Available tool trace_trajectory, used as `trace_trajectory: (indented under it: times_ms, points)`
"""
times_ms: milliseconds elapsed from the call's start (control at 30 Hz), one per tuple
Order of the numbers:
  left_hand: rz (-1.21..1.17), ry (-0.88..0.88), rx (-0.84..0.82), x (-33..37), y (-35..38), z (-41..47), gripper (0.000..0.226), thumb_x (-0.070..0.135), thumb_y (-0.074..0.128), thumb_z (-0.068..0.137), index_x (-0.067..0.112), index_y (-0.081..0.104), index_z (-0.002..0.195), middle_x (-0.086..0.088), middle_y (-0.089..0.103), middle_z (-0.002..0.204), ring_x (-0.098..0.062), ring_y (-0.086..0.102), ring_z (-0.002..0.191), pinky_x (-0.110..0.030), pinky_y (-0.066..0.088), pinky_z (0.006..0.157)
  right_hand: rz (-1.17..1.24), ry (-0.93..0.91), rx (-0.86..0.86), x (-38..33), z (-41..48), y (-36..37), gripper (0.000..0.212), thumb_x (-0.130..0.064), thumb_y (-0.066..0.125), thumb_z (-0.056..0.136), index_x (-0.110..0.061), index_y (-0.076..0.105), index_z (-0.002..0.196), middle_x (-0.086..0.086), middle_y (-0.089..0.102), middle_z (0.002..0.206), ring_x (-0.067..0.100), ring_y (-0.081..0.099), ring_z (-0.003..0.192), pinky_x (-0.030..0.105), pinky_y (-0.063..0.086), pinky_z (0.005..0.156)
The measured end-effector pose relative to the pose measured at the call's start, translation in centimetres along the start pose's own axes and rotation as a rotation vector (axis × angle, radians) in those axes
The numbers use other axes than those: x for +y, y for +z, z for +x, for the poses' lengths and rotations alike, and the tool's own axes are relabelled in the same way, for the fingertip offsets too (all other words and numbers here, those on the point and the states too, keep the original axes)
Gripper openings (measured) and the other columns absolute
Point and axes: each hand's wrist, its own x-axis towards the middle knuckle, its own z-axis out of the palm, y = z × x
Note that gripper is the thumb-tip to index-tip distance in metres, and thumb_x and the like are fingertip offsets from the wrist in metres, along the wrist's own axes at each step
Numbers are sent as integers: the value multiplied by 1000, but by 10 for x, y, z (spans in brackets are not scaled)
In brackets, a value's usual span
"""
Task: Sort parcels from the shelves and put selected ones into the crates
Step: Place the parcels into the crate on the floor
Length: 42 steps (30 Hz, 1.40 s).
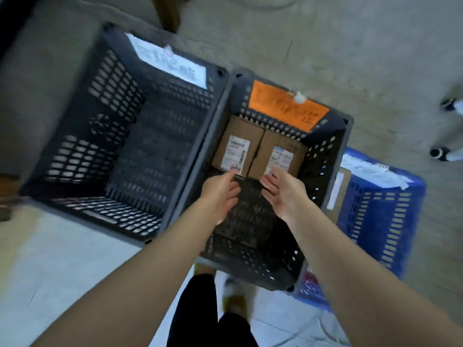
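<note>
Two brown cardboard parcels with white labels lie side by side at the far end of the middle dark crate (323, 171), which carries an orange tag (283, 106): the left parcel (235, 144) and the right parcel (278, 154). My left hand (220, 194) and my right hand (285, 194) hover over this crate just short of the parcels, palms facing each other, fingers relaxed, holding nothing. The left dark crate (82, 126) with a white tag (170, 61) holds no parcels.
A blue crate (380, 221) stands at the right with a parcel and a white label inside. My legs and shoes show below the middle crate. Another person's feet (441, 151) stand at the right edge. A wooden post (167, 13) rises behind the crates.
</note>
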Motion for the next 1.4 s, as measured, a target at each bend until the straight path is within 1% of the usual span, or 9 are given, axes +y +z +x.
trace_trajectory:
  times_ms: [133, 233, 333, 467, 700, 1000, 1100, 1200, 1400]
  points:
    - [-132, 93, 4, 25, -44, -131, 47, 26, 42, 98, 0, 38, 137, -16, 45, 141, -26, 47, 128, -33, 38, 100, -207, -109, -249, -12, -122, 28, 23, -21, 47, 95, -8, 55, 113, 6, 61, 107, 13, 62, 97, 21, 44, 73]
    - [-326, 193, 70, 33, -93, -233, 39, 27, 43, 97, 3, 47, 128, -11, 54, 128, -25, 52, 121, -31, 40, 92, -330, -203, -377, -4, -223, 56, 14, -20, 49, 94, -10, 56, 102, 6, 60, 105, 17, 60, 100, 29, 44, 91]
    - [-487, 290, 156, 32, -152, -326, 27, 29, 46, 96, 7, 53, 109, -8, 56, 107, -23, 56, 105, -32, 42, 88, -503, -288, -555, 19, -325, 79, 29, -22, 52, 93, -5, 53, 116, 8, 58, 113, 20, 58, 105, 31, 42, 92]
    - [-632, 466, 273, 9, -240, -435, 21, 29, 46, 96, 12, 52, 85, -5, 54, 84, -14, 53, 72, -23, 38, 62, -676, -371, -792, 65, -448, 108, 23, -24, 53, 92, -11, 54, 111, 6, 58, 111, 19, 57, 106, 32, 40, 96]
    - [-816, 732, 542, -120, -422, -599, 20, 28, 55, 91, 12, 65, 87, -7, 70, 90, -19, 64, 85, -28, 46, 78, -896, -527, -1084, 223, -615, 160, 11, -22, 58, 89, -16, 60, 97, 6, 65, 105, 13, 62, 94, 28, 44, 87]
    - [-950, 842, 858, -254, -608, -716, 19, 25, 54, 92, 12, 60, 80, -5, 64, 78, -18, 57, 76, -23, 42, 60, -1050, -601, -1287, 416, -752, 209, 7, -29, 59, 88, -22, 58, 89, 2, 65, 101, 13, 62, 95, 25, 45, 82]
    - [-947, 865, 889, -257, -645, -725, 18, 25, 54, 92, 13, 59, 79, -5, 63, 79, -15, 59, 72, -19, 50, 56, -1060, -655, -1290, 439, -771, 230, 12, -31, 63, 85, -19, 60, 89, 3, 67, 101, 14, 64, 96, 28, 48, 87]
    - [-906, 818, 927, -246, -680, -722, 16, 25, 56, 91, 15, 59, 78, -6, 63, 83, -18, 57, 77, -26, 44, 66, -1061, -705, -1268, 452, -781, 262, 18, -30, 61, 86, -15, 57, 95, 6, 64, 106, 17, 63, 99, 29, 48, 89]
    - [-885, 797, 894, -204, -739, -700, 18, 20, 55, 90, 12, 56, 74, -6, 51, 72, -16, 43, 63, -26, 35, 59, -999, -721, -1187, 470, -792, 346, 35, -24, 56, 91, -4, 52, 119, 11, 60, 112, 21, 59, 100, 32, 46, 92]
